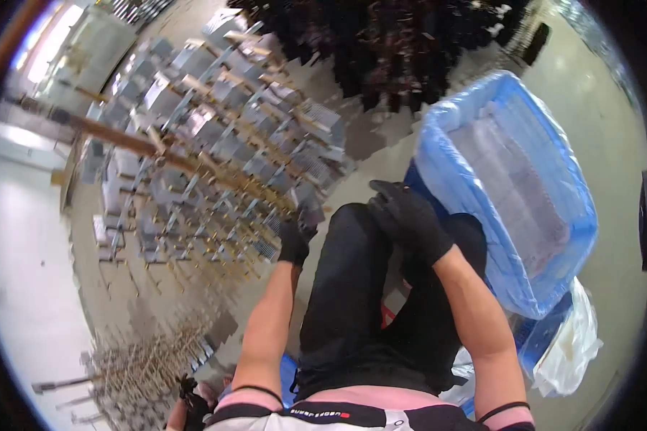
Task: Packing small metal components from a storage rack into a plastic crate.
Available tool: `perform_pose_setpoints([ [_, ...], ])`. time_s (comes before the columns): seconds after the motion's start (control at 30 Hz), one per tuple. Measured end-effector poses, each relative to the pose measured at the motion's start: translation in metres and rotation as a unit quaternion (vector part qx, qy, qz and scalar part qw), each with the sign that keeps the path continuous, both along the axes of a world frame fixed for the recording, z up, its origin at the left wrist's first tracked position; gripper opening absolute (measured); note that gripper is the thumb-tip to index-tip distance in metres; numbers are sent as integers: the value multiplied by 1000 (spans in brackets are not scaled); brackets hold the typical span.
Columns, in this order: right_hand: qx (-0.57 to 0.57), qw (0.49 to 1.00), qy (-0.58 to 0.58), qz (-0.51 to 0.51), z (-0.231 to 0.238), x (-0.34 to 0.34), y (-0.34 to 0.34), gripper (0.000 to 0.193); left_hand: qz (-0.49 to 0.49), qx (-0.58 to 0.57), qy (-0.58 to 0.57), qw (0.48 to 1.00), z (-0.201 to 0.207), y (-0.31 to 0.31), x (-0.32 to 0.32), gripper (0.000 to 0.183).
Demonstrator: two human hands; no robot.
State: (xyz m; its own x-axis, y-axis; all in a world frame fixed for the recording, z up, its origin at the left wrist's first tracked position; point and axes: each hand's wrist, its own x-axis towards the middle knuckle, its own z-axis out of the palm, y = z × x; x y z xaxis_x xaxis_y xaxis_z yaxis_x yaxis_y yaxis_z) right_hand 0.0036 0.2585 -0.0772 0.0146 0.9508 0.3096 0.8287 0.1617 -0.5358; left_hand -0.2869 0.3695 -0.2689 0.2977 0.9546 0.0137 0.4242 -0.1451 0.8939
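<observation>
My left hand (295, 238), in a black glove, is at the right edge of a rack (187, 161) hung with rows of grey metal pieces. Its fingers are closed around the lower end of a small grey metal piece (308, 203); whether that piece still touches the rack I cannot tell. Over my right knee, my right hand (410, 221), also black-gloved, has its fingers stretched out and apart, with nothing visible in it. Close beside it stands a blue crate (507, 291) lined with clear blue plastic, with flat grey pieces (507, 179) lying in layers inside.
Dark hanging parts (388, 43) fill the far side. At the lower left is another rack (147, 363) with bare hooks, and a co-worker's black-gloved hand (188, 395) near it. A white plastic bag (571, 348) lies below the crate. A white wall (32, 266) bounds the left.
</observation>
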Motion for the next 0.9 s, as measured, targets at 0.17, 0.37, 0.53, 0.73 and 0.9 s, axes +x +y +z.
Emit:
perform_pose_setpoints([
  [0.17,-30,992,126,-3,29,-24,-7,53,69,-52,-204,975,119,-26,-6,27],
  [0.37,24,964,265,-6,138,-22,-30,72,14,334,-43,942,286,-57,99,39],
  [0.53,-85,954,241,-155,177,17,-46,84,-192,305,34,932,313,-89,152,47],
  [0.73,-49,962,60,-260,135,151,-60,79,-228,348,-29,909,255,-82,178,49],
  [0.9,-130,943,-157,-263,49,254,-33,76,-331,276,53,901,215,-81,182,47],
])
